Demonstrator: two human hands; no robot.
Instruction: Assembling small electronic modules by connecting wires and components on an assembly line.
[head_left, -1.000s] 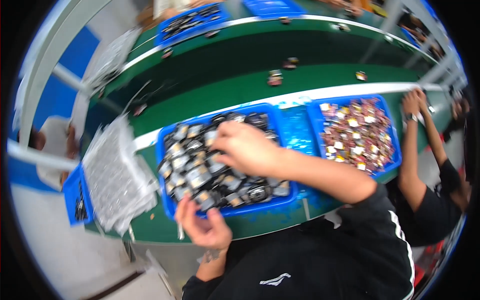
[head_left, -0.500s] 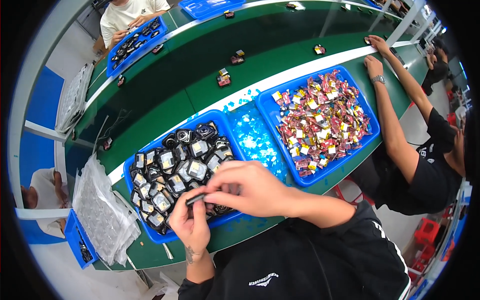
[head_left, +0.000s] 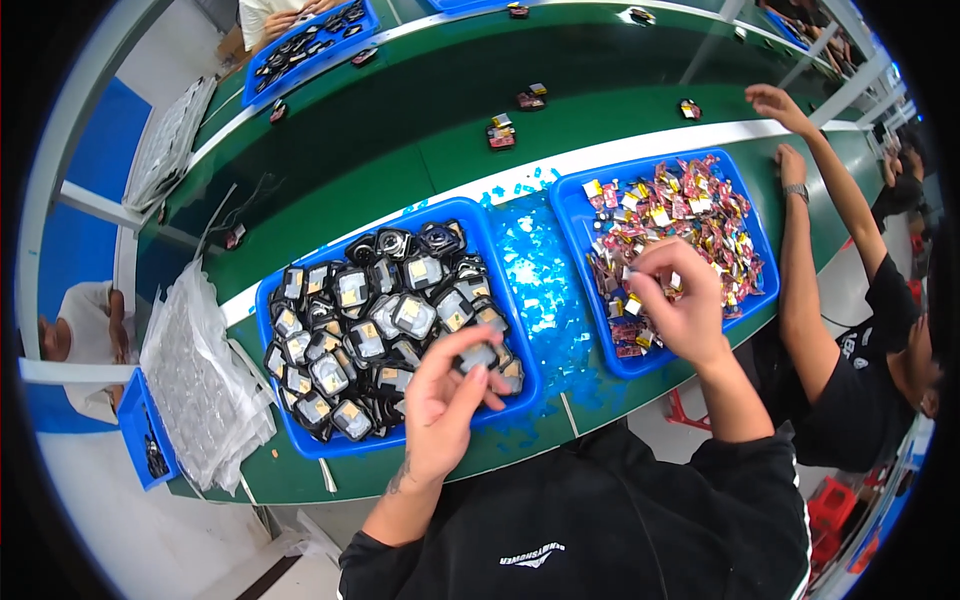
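Note:
My left hand [head_left: 442,410] holds a small black watch-like case [head_left: 480,357] between thumb and fingers, above the right side of a blue tray [head_left: 535,385]. Black cases [head_left: 412,316] with silvery, clear-covered faces fill that tray. Over a second blue tray [head_left: 612,368], my right hand [head_left: 685,300] is closed in a pinch. Whatever its fingertips hold is too small to name. In this second tray lies a heap of small red circuit boards [head_left: 725,225] with yellow-and-white parts attached.
Blue film scraps [head_left: 540,290] litter the green table between the trays. Clear plastic trays in a bag [head_left: 205,390] lie at left. Across the white rail [head_left: 400,215], a green belt [head_left: 380,165] carries several assemblies [head_left: 501,132]. A co-worker's arm [head_left: 840,180] reaches in at right.
My hands were together at a black case over the left tray; now they are apart. My right hand has moved right, over the circuit boards. The co-worker's hand has lifted off the rail.

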